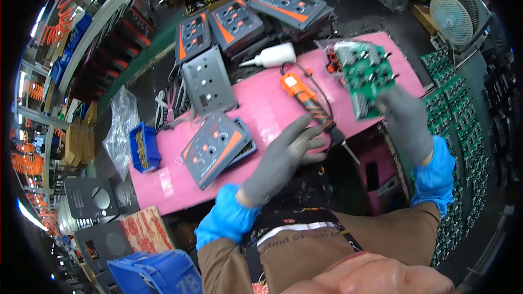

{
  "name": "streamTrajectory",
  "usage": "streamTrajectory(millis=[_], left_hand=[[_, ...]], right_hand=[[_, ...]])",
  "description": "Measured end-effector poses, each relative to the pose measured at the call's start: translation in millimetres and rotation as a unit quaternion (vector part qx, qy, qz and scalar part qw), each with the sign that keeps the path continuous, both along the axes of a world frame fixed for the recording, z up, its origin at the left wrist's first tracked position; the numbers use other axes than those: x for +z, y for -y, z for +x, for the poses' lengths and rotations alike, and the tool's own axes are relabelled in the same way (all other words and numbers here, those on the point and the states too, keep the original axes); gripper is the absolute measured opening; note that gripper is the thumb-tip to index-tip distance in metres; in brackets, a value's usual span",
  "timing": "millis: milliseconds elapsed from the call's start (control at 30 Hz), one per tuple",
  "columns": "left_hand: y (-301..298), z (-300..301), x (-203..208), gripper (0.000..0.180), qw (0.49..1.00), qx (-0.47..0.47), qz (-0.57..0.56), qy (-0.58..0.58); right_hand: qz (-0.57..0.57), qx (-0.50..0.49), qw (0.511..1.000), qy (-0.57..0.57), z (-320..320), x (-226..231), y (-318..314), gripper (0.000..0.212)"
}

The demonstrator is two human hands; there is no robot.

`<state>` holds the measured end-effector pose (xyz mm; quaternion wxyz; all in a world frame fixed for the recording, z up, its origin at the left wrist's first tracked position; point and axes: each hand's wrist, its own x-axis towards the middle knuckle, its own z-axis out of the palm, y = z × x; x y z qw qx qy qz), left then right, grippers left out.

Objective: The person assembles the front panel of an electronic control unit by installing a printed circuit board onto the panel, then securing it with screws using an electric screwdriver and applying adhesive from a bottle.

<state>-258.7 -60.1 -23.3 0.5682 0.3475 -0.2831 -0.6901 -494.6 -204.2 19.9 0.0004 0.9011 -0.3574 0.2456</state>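
My left hand (286,160), in a grey glove, is open above the pink mat's near edge. Its fingers are apart and hold nothing. Close to its fingertips lies an orange and black electric screwdriver (305,98) with a cord, its bit pointing toward me. My right hand (404,122), gloved alike and blurred, is at the near right edge of green circuit boards (366,71); whether it grips one is unclear. Left of my left hand, a grey control panel (212,148) with orange stripes rests partly over a blue tray (246,140).
A grey metal plate (208,83), a white squeeze bottle (277,55) and stacked panels (234,22) stand behind. A blue bin of screws (143,147) sits at the mat's left. More circuit boards (463,130) fill the right side, below a fan (451,19). A blue crate (155,275) is lower left.
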Motion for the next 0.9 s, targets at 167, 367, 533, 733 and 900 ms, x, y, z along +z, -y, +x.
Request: streamTrajectory(millis=[167,367,533,733,900], left_hand=[[5.4,-22.6,-18.5,0.049,0.976,-0.077,0.044,-0.197],[-41.6,8.7,-39.7,0.042,0.99,-0.071,0.096,-0.071],[-76.1,13.3,-41.7,0.04,0.989,-0.076,0.119,-0.038],[-102.5,17.9,-50.3,0.043,0.993,-0.016,0.097,-0.06],[-112.7,18.9,-57.7,0.043,0.992,0.008,0.105,-0.072]], right_hand=[[0.092,0.174,0.976,-0.089,22.2,-16.0,-103.0,0.016],[-0.003,0.123,0.992,0.021,55.5,1.3,-86.5,0.053],[0.348,0.132,0.928,-0.023,81.7,-43.9,-95.9,0.052],[0.459,0.191,0.865,0.063,102.5,-56.1,-97.7,0.046],[0.538,0.197,0.815,0.084,107.9,-68.1,-101.5,0.045]])
